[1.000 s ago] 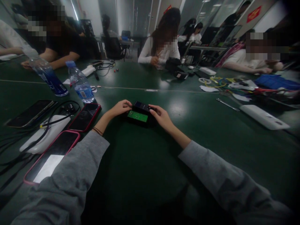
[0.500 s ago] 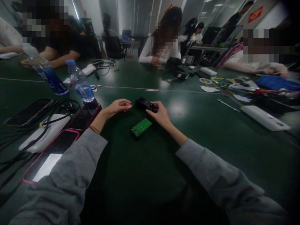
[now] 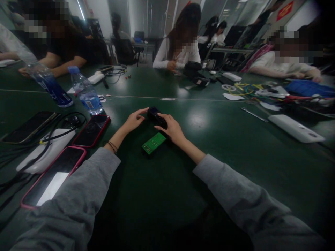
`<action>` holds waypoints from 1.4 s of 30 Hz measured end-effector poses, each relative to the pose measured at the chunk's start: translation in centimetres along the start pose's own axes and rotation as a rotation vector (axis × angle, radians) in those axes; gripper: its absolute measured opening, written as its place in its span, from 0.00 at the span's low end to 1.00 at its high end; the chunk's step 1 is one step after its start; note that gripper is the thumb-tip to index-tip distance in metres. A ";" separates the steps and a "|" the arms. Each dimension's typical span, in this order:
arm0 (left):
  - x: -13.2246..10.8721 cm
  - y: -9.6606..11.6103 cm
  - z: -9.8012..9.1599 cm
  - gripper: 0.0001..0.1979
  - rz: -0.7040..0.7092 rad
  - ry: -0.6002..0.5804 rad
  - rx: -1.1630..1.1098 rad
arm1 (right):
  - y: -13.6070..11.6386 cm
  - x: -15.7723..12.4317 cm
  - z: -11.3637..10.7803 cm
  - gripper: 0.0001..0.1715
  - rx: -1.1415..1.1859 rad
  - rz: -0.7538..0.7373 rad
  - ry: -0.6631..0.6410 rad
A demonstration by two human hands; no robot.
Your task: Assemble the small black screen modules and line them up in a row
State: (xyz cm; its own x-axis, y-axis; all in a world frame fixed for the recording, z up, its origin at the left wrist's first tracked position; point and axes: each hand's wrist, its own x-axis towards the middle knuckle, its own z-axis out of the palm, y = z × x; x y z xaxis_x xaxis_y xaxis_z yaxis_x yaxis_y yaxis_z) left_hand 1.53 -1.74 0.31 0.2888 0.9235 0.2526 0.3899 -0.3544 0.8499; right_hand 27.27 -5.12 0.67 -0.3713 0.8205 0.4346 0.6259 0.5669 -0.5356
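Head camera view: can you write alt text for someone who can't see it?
A person in grey sleeves grips a small black device with the right hand on a dark green table, the left hand touching its end. A green circuit board lies just nearer; phones and water bottles sit to the left.
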 end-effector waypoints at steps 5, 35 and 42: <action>-0.1 -0.3 0.0 0.33 0.010 0.040 0.048 | 0.0 -0.1 0.2 0.33 0.002 -0.002 -0.012; 0.0 0.1 0.2 0.25 -0.020 0.037 0.015 | 2.3 -0.2 -0.3 0.25 -0.094 0.250 0.315; 0.0 0.2 0.1 0.26 -0.025 0.020 -0.016 | 1.3 0.1 -0.7 0.28 -0.174 0.021 0.320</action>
State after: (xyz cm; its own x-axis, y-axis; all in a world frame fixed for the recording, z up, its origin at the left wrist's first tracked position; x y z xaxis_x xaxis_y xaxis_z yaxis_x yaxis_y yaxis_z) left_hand 1.68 -1.79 0.47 0.2616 0.9347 0.2407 0.3828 -0.3294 0.8631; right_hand 28.52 -4.41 0.54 -0.1405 0.7520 0.6440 0.7487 0.5063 -0.4279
